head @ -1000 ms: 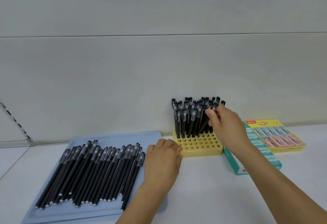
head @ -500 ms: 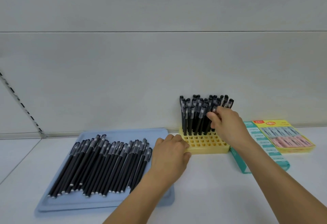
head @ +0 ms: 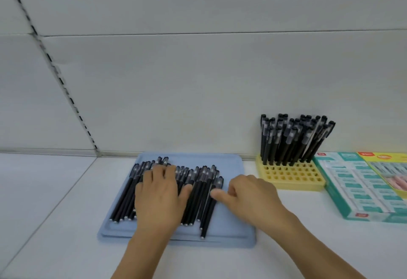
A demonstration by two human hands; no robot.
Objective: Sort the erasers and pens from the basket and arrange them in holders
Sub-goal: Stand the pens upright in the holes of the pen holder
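Coming back from the yellow holder, my right hand now sits over the right edge of the blue tray; half a second ago it was up among the upright pens, so I judge that one pen has just been seated and I am fetching the next. Its fingers are loosely curled with the forefinger stretched out to touch the outermost of the loose pens; it grasps nothing yet. My left hand has shifted from the tray's corner onto the pile and lies flat across it, fingers straight, pressing rather than gripping. Most pens wait on the tray, lying side by side, while the holder's back rows are filled and its front rows stand bare. Erasers rest in the teal box and yellow box, just beside the holder. Plenty of pen sorting remains, I reckon.
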